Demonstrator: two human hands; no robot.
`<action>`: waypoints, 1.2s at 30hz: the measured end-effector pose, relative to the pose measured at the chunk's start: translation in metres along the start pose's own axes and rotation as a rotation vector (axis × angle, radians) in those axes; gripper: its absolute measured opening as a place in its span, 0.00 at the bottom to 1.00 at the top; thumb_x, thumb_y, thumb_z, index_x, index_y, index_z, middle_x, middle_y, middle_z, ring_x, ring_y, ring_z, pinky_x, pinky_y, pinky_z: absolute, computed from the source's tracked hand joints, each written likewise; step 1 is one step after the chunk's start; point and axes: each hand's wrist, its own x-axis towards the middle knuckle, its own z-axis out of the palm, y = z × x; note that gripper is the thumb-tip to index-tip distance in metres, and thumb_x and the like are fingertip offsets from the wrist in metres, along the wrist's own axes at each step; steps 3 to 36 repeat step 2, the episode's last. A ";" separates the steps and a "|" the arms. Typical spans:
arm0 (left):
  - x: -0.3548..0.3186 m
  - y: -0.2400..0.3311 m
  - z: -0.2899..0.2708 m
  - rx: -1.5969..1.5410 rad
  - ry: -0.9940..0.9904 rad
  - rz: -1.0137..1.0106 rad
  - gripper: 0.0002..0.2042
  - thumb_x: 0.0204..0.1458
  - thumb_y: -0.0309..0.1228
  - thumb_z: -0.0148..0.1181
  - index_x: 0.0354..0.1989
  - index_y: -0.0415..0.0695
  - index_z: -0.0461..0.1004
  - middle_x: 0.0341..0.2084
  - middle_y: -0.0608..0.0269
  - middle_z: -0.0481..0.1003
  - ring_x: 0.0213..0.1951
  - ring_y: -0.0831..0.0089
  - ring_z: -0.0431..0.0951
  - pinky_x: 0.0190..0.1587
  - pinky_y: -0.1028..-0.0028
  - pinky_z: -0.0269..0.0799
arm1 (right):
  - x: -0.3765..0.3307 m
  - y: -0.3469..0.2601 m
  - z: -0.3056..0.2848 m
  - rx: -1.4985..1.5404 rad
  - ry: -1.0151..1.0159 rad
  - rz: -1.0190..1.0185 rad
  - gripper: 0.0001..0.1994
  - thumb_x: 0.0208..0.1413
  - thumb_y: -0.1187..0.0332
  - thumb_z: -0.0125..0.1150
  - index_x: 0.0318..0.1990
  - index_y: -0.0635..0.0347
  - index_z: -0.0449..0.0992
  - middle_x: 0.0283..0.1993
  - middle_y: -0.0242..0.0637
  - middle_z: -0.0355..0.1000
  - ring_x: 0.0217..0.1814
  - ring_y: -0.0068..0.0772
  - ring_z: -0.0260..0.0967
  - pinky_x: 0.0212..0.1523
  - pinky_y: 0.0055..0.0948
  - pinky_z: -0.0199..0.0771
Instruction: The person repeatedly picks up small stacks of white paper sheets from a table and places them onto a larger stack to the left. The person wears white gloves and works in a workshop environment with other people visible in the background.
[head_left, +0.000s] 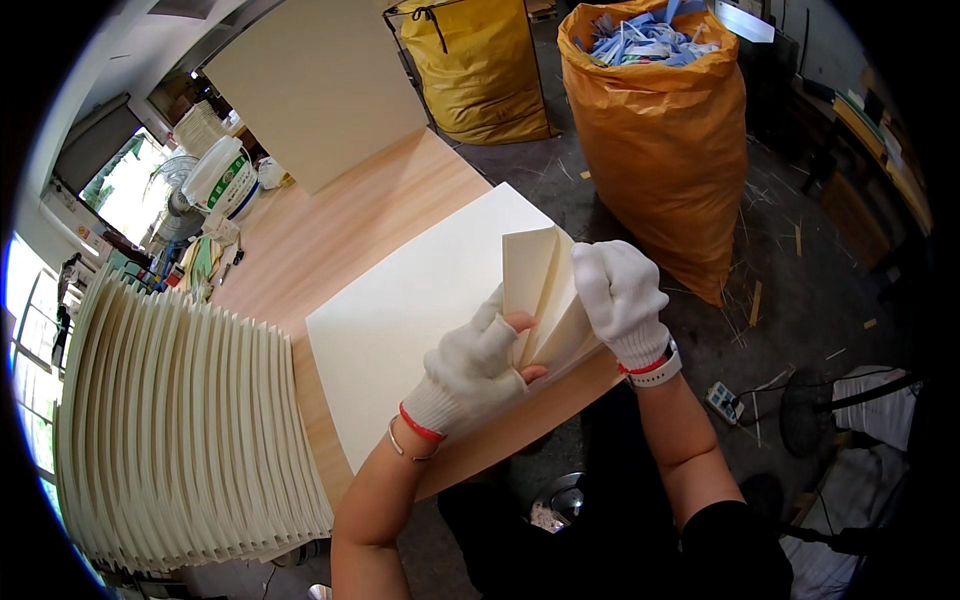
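Observation:
Both my hands wear white knit gloves with red cuffs. My left hand (475,360) is closed round the lower left side of a folded cream card (530,270), its bare thumb and a fingertip showing at the card's front. The card stands tilted up, its panels fanned apart at narrow angles. At the card's right side my right hand (618,295) is curled into a fist and grips the edge; its fingertips are hidden. Beneath the hands lies a large flat white sheet (410,300) on the wood-grain table (325,240).
Many tall cream folded boards (190,420) stand in a row at the left. A white bucket (220,178) and a fan (178,190) sit behind. A large board (320,90) rises at the back. An orange sack (660,150) of scraps and a yellow bag (475,70) stand beyond.

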 end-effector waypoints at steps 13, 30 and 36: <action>0.000 -0.002 -0.001 -0.020 0.002 -0.005 0.34 0.50 0.36 0.75 0.69 0.55 0.71 0.65 0.48 0.71 0.49 0.50 0.84 0.51 0.61 0.80 | 0.001 0.000 0.002 -0.011 0.020 -0.005 0.16 0.56 0.73 0.63 0.52 0.65 0.75 0.33 0.44 0.72 0.31 0.47 0.73 0.31 0.41 0.74; 0.000 -0.002 -0.001 -0.020 0.002 -0.005 0.34 0.50 0.36 0.75 0.69 0.55 0.71 0.65 0.48 0.71 0.49 0.50 0.84 0.51 0.61 0.80 | 0.001 0.000 0.002 -0.011 0.020 -0.005 0.16 0.56 0.73 0.63 0.52 0.65 0.75 0.33 0.44 0.72 0.31 0.47 0.73 0.31 0.41 0.74; 0.000 -0.002 -0.001 -0.020 0.002 -0.005 0.34 0.50 0.36 0.75 0.69 0.55 0.71 0.65 0.48 0.71 0.49 0.50 0.84 0.51 0.61 0.80 | 0.001 0.000 0.002 -0.011 0.020 -0.005 0.16 0.56 0.73 0.63 0.52 0.65 0.75 0.33 0.44 0.72 0.31 0.47 0.73 0.31 0.41 0.74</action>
